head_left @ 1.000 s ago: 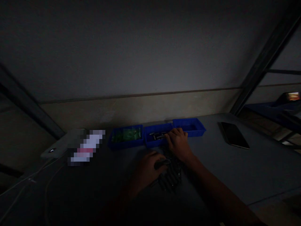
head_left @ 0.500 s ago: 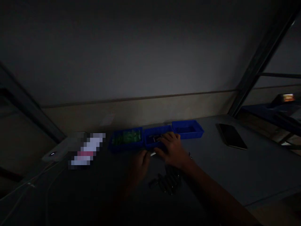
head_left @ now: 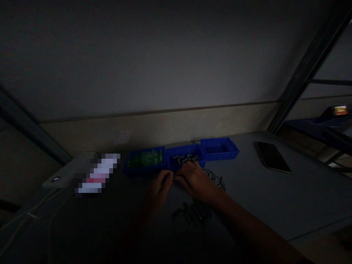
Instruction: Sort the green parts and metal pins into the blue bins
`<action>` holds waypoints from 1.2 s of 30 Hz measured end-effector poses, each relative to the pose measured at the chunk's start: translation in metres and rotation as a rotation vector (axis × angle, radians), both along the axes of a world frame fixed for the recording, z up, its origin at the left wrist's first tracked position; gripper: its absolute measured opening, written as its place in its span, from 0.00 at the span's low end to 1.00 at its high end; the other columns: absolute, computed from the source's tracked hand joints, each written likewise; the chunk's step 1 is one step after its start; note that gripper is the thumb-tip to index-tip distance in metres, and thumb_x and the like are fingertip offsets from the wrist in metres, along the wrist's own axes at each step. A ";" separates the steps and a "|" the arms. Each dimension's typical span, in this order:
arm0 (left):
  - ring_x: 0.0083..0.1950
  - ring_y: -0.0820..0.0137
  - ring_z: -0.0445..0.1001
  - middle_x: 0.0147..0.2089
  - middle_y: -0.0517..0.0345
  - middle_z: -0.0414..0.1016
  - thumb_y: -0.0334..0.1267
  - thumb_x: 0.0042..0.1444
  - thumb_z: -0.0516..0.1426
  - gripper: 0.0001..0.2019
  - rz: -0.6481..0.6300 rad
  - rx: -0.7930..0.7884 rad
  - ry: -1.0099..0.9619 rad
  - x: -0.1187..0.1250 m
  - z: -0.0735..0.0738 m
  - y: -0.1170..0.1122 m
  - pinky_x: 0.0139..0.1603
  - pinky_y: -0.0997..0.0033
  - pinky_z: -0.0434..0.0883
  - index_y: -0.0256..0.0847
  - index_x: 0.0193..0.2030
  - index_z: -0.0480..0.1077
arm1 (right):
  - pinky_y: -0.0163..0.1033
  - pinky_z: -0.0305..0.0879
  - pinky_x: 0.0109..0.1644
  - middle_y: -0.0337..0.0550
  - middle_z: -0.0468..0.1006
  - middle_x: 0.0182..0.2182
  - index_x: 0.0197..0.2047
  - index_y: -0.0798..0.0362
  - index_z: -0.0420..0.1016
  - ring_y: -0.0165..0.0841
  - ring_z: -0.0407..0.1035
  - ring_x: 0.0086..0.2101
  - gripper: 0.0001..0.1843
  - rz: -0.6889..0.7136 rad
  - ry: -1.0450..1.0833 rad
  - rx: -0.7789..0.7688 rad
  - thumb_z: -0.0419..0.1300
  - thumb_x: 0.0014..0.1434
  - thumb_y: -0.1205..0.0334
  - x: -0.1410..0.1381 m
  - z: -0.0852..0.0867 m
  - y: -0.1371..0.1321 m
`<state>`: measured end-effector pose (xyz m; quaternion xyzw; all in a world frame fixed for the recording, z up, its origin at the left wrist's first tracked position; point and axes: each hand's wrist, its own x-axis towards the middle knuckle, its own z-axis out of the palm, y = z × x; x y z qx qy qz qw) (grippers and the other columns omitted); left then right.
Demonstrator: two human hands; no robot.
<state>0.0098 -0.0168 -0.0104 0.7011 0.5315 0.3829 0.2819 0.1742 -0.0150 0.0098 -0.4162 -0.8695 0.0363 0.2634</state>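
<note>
The scene is very dark. My left hand [head_left: 159,187] and my right hand [head_left: 194,179] meet fingertip to fingertip just in front of the middle blue bin [head_left: 184,160], which holds several small metal cylinders. A small pale part seems pinched between the fingertips of both hands; it is too dim to name. A cluster of dark metal parts [head_left: 192,214] lies on the table below my hands. More small metal pieces [head_left: 216,178] lie to the right of my right hand.
A blue bin with green parts [head_left: 144,160] stands left of the middle bin, another blue bin [head_left: 220,148] right of it. A dark phone [head_left: 272,157] lies at the right. A white device [head_left: 66,172] with cables sits at the left, a wall behind.
My right hand has drawn back out of the middle bin toward me. My left hand has left the dark parts and risen to meet it in front of the bin.
</note>
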 end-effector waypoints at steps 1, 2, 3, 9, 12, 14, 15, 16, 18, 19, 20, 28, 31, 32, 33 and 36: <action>0.37 0.69 0.72 0.35 0.56 0.73 0.46 0.55 0.48 0.14 -0.025 0.031 -0.015 -0.001 -0.001 0.000 0.37 0.73 0.67 0.39 0.38 0.67 | 0.40 0.53 0.43 0.45 0.73 0.34 0.37 0.55 0.70 0.34 0.63 0.38 0.11 -0.013 0.004 -0.008 0.49 0.63 0.60 0.000 -0.001 0.001; 0.39 0.69 0.72 0.37 0.56 0.74 0.46 0.55 0.50 0.14 -0.045 0.061 -0.026 -0.001 -0.002 -0.001 0.39 0.74 0.67 0.39 0.41 0.67 | 0.40 0.54 0.42 0.45 0.73 0.33 0.36 0.55 0.70 0.34 0.63 0.37 0.12 -0.028 0.012 -0.011 0.48 0.63 0.61 -0.001 -0.001 0.001; 0.39 0.70 0.72 0.38 0.56 0.74 0.45 0.54 0.51 0.13 -0.054 0.083 -0.026 -0.002 -0.003 -0.001 0.39 0.74 0.67 0.39 0.42 0.66 | 0.40 0.54 0.42 0.45 0.73 0.33 0.36 0.55 0.70 0.33 0.64 0.37 0.12 -0.040 0.022 -0.013 0.48 0.63 0.61 -0.001 -0.002 0.002; 0.36 0.70 0.72 0.34 0.57 0.74 0.44 0.56 0.50 0.12 0.000 0.139 0.033 -0.003 0.001 -0.003 0.36 0.74 0.66 0.39 0.38 0.68 | 0.39 0.56 0.42 0.45 0.74 0.33 0.36 0.55 0.69 0.33 0.66 0.36 0.12 -0.042 0.105 -0.059 0.47 0.63 0.61 -0.003 -0.002 -0.001; 0.35 0.70 0.72 0.33 0.57 0.75 0.45 0.57 0.48 0.14 0.050 0.107 0.030 -0.003 0.005 -0.003 0.34 0.74 0.66 0.39 0.36 0.69 | 0.40 0.57 0.46 0.46 0.74 0.40 0.45 0.55 0.66 0.35 0.65 0.42 0.12 -0.004 0.173 -0.035 0.52 0.60 0.58 -0.002 0.000 -0.005; 0.32 0.71 0.71 0.30 0.58 0.74 0.45 0.57 0.46 0.15 0.067 0.078 0.040 -0.002 0.007 -0.003 0.32 0.75 0.64 0.39 0.34 0.69 | 0.41 0.56 0.47 0.47 0.73 0.41 0.47 0.55 0.65 0.36 0.64 0.44 0.14 0.017 0.152 -0.003 0.55 0.58 0.58 -0.003 0.001 -0.007; 0.30 0.71 0.70 0.27 0.59 0.72 0.46 0.57 0.46 0.16 0.069 0.064 0.047 -0.002 0.007 -0.003 0.30 0.75 0.63 0.39 0.32 0.69 | 0.42 0.56 0.46 0.47 0.73 0.40 0.46 0.54 0.66 0.36 0.64 0.43 0.13 0.022 0.126 0.010 0.55 0.58 0.59 -0.003 0.002 -0.008; 0.28 0.72 0.69 0.25 0.60 0.71 0.47 0.57 0.45 0.17 0.072 0.054 0.052 -0.002 0.006 -0.003 0.28 0.75 0.62 0.39 0.29 0.68 | 0.42 0.56 0.46 0.47 0.73 0.39 0.44 0.54 0.66 0.36 0.64 0.42 0.10 0.020 0.098 0.020 0.54 0.59 0.60 -0.003 0.002 -0.008; 0.24 0.73 0.67 0.21 0.61 0.67 0.48 0.57 0.44 0.19 0.078 0.036 0.051 0.000 0.006 -0.002 0.26 0.75 0.60 0.39 0.24 0.65 | 0.41 0.56 0.44 0.46 0.73 0.36 0.40 0.55 0.68 0.35 0.64 0.39 0.08 0.007 0.058 0.037 0.52 0.60 0.62 -0.004 0.003 -0.008; 0.24 0.73 0.66 0.20 0.61 0.66 0.49 0.57 0.43 0.20 0.078 0.025 0.049 0.000 0.005 -0.003 0.26 0.74 0.60 0.39 0.22 0.64 | 0.41 0.56 0.43 0.46 0.73 0.35 0.39 0.55 0.68 0.35 0.64 0.38 0.08 -0.001 0.049 0.045 0.51 0.61 0.62 -0.004 0.003 -0.007; 0.24 0.73 0.66 0.20 0.60 0.66 0.49 0.57 0.42 0.21 0.068 0.011 0.053 0.001 0.005 -0.003 0.26 0.74 0.60 0.39 0.21 0.63 | 0.40 0.56 0.42 0.46 0.73 0.34 0.38 0.55 0.69 0.34 0.64 0.38 0.08 -0.009 0.045 0.052 0.51 0.61 0.62 -0.004 0.003 -0.006; 0.33 0.69 0.68 0.31 0.55 0.71 0.48 0.56 0.48 0.16 -0.343 -0.052 0.490 -0.006 0.013 -0.012 0.33 0.71 0.59 0.39 0.28 0.69 | 0.41 0.55 0.42 0.46 0.72 0.31 0.33 0.55 0.71 0.36 0.60 0.37 0.14 -0.177 0.079 0.126 0.46 0.63 0.62 0.003 -0.005 0.007; 0.40 0.65 0.67 0.36 0.55 0.71 0.51 0.48 0.56 0.14 -0.534 -0.014 0.593 -0.015 0.020 -0.015 0.40 0.69 0.59 0.41 0.31 0.70 | 0.42 0.55 0.43 0.46 0.73 0.33 0.34 0.54 0.72 0.37 0.59 0.39 0.14 -0.286 0.100 0.135 0.47 0.63 0.62 0.007 -0.010 0.017; 0.42 0.64 0.66 0.37 0.56 0.70 0.51 0.45 0.58 0.15 -0.572 -0.013 0.603 -0.017 0.022 -0.016 0.42 0.67 0.59 0.42 0.31 0.70 | 0.43 0.55 0.43 0.46 0.72 0.33 0.35 0.54 0.72 0.37 0.59 0.39 0.14 -0.327 0.098 0.136 0.47 0.63 0.61 0.008 -0.011 0.020; 0.44 0.63 0.66 0.39 0.56 0.70 0.50 0.43 0.60 0.15 -0.592 -0.016 0.608 -0.019 0.024 -0.016 0.44 0.66 0.58 0.42 0.32 0.70 | 0.43 0.55 0.43 0.47 0.72 0.34 0.35 0.54 0.72 0.38 0.59 0.40 0.13 -0.366 0.091 0.133 0.48 0.63 0.61 0.009 -0.012 0.023; 0.45 0.63 0.65 0.41 0.57 0.69 0.45 0.45 0.59 0.10 -0.576 -0.016 0.608 -0.021 0.025 -0.015 0.46 0.64 0.57 0.43 0.32 0.70 | 0.44 0.55 0.42 0.48 0.71 0.34 0.34 0.53 0.73 0.39 0.59 0.41 0.13 -0.450 0.055 0.107 0.48 0.62 0.59 0.010 -0.016 0.030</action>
